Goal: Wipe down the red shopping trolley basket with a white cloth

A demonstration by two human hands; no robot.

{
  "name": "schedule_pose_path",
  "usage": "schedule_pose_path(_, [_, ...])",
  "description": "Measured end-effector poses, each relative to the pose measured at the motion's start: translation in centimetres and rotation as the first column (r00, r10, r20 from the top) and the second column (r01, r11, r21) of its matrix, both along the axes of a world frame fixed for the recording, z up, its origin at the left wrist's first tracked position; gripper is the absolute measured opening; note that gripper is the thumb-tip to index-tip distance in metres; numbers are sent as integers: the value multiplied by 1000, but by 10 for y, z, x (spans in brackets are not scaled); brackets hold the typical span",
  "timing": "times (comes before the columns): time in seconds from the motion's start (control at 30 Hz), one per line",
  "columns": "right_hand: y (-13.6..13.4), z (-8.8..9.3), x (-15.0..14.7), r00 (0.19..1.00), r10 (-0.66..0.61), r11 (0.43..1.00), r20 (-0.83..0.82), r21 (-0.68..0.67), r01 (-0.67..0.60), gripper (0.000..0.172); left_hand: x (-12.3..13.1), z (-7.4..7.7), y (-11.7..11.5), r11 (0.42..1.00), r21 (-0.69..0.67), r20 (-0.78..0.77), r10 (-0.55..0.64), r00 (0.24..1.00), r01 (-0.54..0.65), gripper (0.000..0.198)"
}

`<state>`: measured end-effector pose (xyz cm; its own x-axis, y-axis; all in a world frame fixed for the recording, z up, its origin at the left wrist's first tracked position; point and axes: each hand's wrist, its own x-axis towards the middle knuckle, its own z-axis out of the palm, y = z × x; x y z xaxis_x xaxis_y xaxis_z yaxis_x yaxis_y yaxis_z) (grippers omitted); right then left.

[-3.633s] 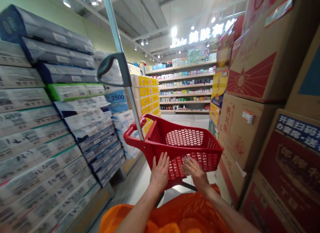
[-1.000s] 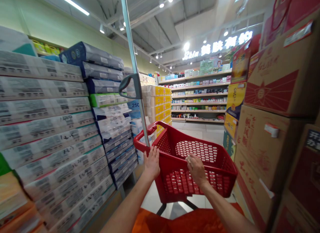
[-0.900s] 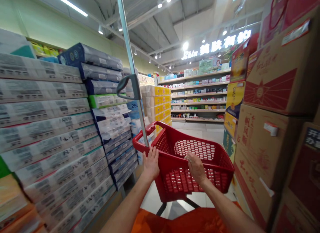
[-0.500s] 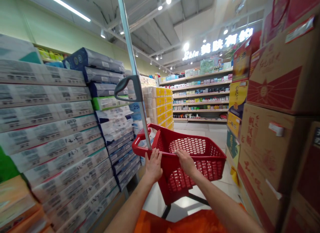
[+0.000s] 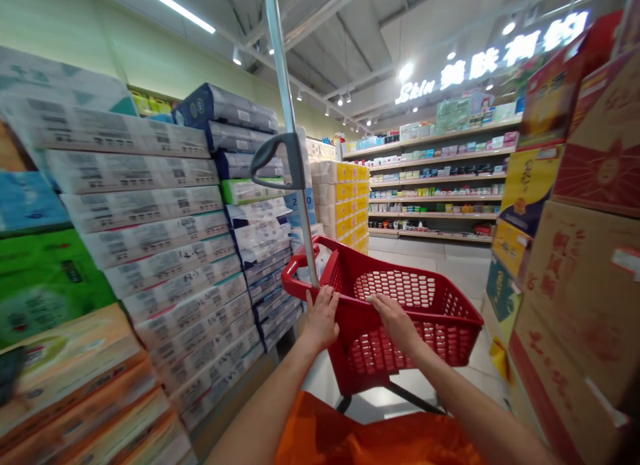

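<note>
A red plastic shopping basket on wheels stands in the aisle straight ahead, with nothing showing inside it. A grey metal pole with a dark looped handle rises from its near left corner. My left hand lies flat against the near wall, fingers stretched up to the rim beside the pole's foot. My right hand is a little to the right, its fingers curled over the same near rim. Orange cloth fills the bottom of the view under my forearms.
Stacked packs of tissue paper wall the left side. Brown and red cartons tower on the right. Yellow boxes stand beyond the basket. Shelves of small goods cross the far end of the grey-floored aisle.
My hands have climbed from the basket's near wall to its rim, and the right hand has hooked over it. Basket and view have shifted along the aisle past the tissue stacks.
</note>
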<state>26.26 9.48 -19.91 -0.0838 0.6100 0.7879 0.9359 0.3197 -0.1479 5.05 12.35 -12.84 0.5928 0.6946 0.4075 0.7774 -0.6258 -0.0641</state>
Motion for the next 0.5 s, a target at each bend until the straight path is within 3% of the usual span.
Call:
schedule_pose_path(0.07, [-21,-16,43,998,-60,998,30,10,60,43,-2,1,-2,1000,-2,-4,-14,1000,14,64])
schedule_pose_path(0.13, [-46,-37,102,981,-196,980,10,30,196,43,-2,2,-3,1000,2,-8,-25,1000,25,64])
schedule_pose_path(0.23, [-66,-56,162,897,-426,899,-116,56,434,42,0,2,-6,999,13,-14,-31,999,31,64])
schedule_pose_path(0.3, [-59,-56,155,854,-488,861,-178,59,505,40,4,0,-8,1000,17,-20,-25,999,25,65])
schedule_pose_path(0.37, [-41,-46,114,884,-436,889,-168,70,452,38,7,-1,-10,1000,16,-33,-12,999,12,66])
schedule_pose_path(0.43, [-24,-34,63,962,-262,960,-77,83,268,38,10,-2,-13,1000,17,-50,1,999,0,64])
schedule_pose_path(0.5, [-19,-26,29,993,-113,988,17,106,111,40,10,-2,-15,1000,15,-62,2,998,-2,59])
